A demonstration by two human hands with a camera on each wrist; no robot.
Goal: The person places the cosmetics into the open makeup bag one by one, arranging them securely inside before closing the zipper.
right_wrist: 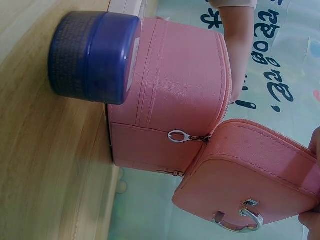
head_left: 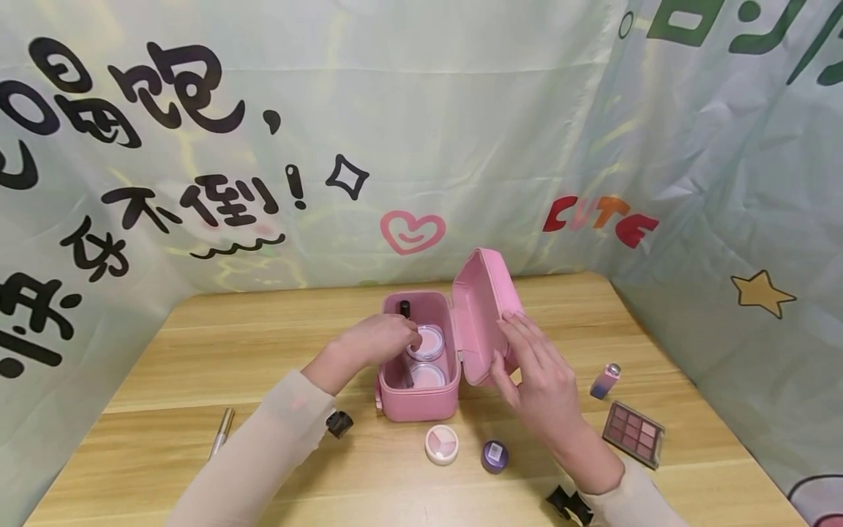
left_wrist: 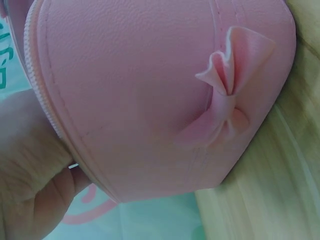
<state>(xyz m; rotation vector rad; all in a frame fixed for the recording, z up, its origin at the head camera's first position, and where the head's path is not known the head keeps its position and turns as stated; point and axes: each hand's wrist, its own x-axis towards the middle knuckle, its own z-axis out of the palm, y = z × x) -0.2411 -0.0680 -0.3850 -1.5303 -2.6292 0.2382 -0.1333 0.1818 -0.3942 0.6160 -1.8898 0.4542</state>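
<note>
While the left hand (head_left: 387, 337) reaches over the side of an open pink case (head_left: 418, 406), its fingers bend down by the farther compact (head_left: 432, 340); whether they pinch anything cannot be told. Opposite, the right hand (head_left: 543, 373) lays its fingers, extended with the thumb apart, against the raised lid (head_left: 504, 289). A nearer compact (head_left: 428, 377) also sits inside, with a black cap (head_left: 405, 308) toward the back. The case stands on a wooden worktop (head_left: 711, 468), a round palette (head_left: 442, 444) and a purple jar (head_left: 495, 456) before it, an oblong palette (head_left: 634, 434) and a pink-and-blue tube (head_left: 605, 381) at right.

The step in hand looks to be arranging cosmetics inside; the next move seems to call for clearing the left fingers without disturbing the compacts, the lid held back.

The case wall hides the left fingertips from the left wrist camera, and the right wrist view crops the right hand. What the black cap tops is unclear; a slim tube (head_left: 224, 428) appears partly covered by a sleeve (head_left: 260, 446).
</note>
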